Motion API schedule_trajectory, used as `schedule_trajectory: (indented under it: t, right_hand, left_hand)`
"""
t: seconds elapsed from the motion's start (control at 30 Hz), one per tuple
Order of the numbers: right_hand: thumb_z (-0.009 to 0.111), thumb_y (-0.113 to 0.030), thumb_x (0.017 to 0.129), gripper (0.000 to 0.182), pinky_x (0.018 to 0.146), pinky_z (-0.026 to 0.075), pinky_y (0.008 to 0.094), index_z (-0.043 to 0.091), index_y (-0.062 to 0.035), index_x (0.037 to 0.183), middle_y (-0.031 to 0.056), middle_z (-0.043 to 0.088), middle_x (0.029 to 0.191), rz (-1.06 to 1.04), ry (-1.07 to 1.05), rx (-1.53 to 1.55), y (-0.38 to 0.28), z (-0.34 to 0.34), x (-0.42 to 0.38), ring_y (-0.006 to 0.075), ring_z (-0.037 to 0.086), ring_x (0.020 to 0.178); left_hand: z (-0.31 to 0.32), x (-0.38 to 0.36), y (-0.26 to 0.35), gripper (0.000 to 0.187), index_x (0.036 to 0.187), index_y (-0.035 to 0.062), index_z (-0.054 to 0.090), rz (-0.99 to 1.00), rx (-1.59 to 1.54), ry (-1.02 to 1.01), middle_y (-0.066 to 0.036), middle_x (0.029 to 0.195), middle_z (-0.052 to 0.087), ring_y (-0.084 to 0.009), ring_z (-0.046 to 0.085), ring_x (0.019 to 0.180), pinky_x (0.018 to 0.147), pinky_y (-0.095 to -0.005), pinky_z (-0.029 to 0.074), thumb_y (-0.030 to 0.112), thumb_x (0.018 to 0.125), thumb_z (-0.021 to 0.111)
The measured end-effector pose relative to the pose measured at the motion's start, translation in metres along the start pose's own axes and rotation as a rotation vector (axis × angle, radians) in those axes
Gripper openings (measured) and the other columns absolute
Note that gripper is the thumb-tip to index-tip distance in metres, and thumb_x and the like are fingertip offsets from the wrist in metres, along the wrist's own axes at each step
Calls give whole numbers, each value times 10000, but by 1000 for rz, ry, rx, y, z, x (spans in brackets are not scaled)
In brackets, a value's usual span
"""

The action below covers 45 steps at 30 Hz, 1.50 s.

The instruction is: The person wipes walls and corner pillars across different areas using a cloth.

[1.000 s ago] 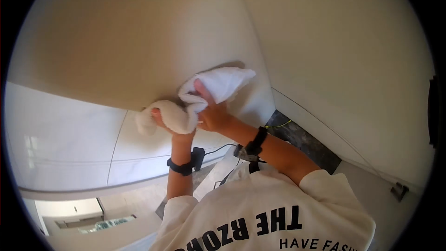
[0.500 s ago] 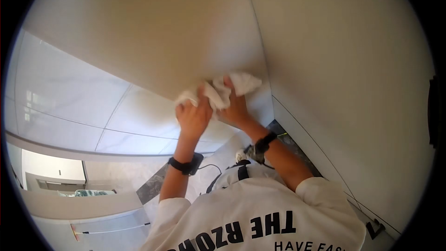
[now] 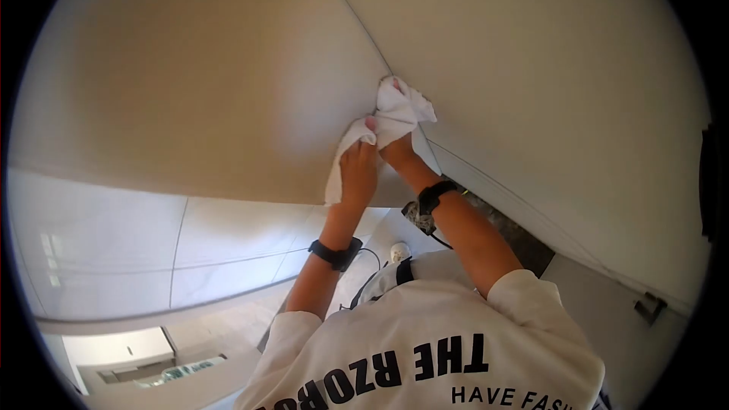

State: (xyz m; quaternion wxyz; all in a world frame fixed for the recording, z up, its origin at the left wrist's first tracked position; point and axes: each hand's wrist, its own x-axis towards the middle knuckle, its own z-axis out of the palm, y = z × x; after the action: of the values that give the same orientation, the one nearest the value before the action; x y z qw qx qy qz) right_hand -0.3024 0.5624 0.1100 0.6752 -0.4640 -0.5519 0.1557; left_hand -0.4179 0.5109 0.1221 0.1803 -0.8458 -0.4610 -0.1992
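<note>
White cloth, bunched and pressed against the seam where two pale panels meet, a little toward 12 o'clock from the centre of view. One tail of it hanging down toward 7 o'clock along the edge of the beige panel.

Left hand closed on the lower part of the cloth, fingers curled into the fabric, just at 7 o'clock of the bunched top. Right hand mostly hidden under the cloth, pushing it up into the seam; grip not possible to make out, only the heel of the hand and the wrist showing. Both hands touching the cloth and close beside each other.

Black band on the left wrist, black band on the right wrist, a small device with a thin cable beside it.

Grey-white panel filling the 1 to 4 o'clock side, meeting the beige one at the seam. White tiled wall at 8 o'clock. Cream shirt with dark lettering at 6 o'clock. Small metal fitting at 4 o'clock, near the edge of view.
</note>
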Motion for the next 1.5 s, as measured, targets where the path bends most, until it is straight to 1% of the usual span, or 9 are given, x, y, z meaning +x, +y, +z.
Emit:
schedule_trajectory:
  t: [0.07, 0.27, 0.5, 0.7, 0.87, 1.07, 1.17, 1.27, 1.5]
  right_hand:
    - [571, -173, 857, 411, 967, 346, 349, 455, -4, 1214, 140, 484, 1217, 355, -185, 1, 24, 9, -40, 254, 446, 1141]
    - [390, -188, 952, 239, 859, 426, 365, 479, -96, 1154, 75, 529, 1143, 482, 34, 621, 166, 68, -156, 224, 505, 1049]
    - [353, -232, 957, 310, 911, 409, 354, 440, -95, 1221, 66, 515, 1194, 1184, 42, 971, 43, -21, -165, 215, 484, 1110]
    - [338, -260, 957, 358, 947, 396, 345, 414, -93, 1264, 63, 505, 1229, 1156, 68, 1280, -54, 18, -61, 208, 468, 1153]
    - [354, -401, 938, 439, 922, 406, 339, 440, -110, 1255, 43, 477, 1251, 1228, -173, 1101, -44, 44, -46, 172, 461, 1128]
    - [316, -455, 946, 507, 905, 434, 339, 469, -43, 1200, 124, 502, 1231, 1332, 16, 1073, -33, 44, -56, 201, 486, 1119]
    - [303, -405, 955, 479, 891, 455, 365, 490, -18, 1168, 152, 582, 1100, 1548, 36, 1026, -19, 18, -59, 263, 563, 1018]
    - [324, -330, 945, 409, 895, 449, 363, 500, -30, 1161, 149, 564, 1136, 1383, 112, 954, -38, 24, -59, 259, 547, 1048]
    - [437, -185, 873, 429, 796, 445, 328, 406, 14, 1251, 126, 555, 1088, 751, -391, 571, -181, -6, 1, 236, 547, 962]
  left_hand:
    - [14, -6, 3, 345, 1115, 0, 545, 1, -190, -76, -116, 1190, 505, -284, 457, 1092, 894, -401, 352, 28, 778, 480]
    - [29, -17, 11, 393, 1154, -62, 473, 135, -427, -72, -170, 1165, 480, -343, 400, 1181, 961, -450, 317, -5, 764, 482]
    - [24, -16, 5, 404, 1148, -92, 507, 310, -385, -116, -180, 1195, 488, -352, 337, 1277, 1051, -464, 245, -12, 753, 490]
    - [-38, 16, -16, 361, 1094, -67, 553, 386, -498, -258, -165, 1254, 509, -362, 403, 1231, 1050, -485, 256, -29, 740, 492]
    - [-103, 57, -39, 381, 1100, -34, 565, 357, -335, 3, -144, 1239, 538, -341, 464, 1180, 1011, -466, 295, 36, 731, 502]
    - [-28, 5, -48, 310, 1022, 43, 617, 399, -140, -21, -46, 910, 630, -191, 589, 848, 716, -335, 424, 150, 744, 531]
    - [33, -23, -51, 416, 1127, 57, 591, 473, -311, -103, -43, 889, 617, -210, 559, 842, 724, -345, 334, 191, 734, 566]
    - [15, -19, -52, 374, 1087, 67, 607, 482, -209, 82, -60, 1002, 629, -205, 554, 813, 752, -377, 337, 217, 745, 577]
    - [-90, 44, -68, 328, 932, -25, 570, 215, -98, 535, -171, 1300, 460, -351, 514, 991, 912, -563, 296, 250, 753, 587]
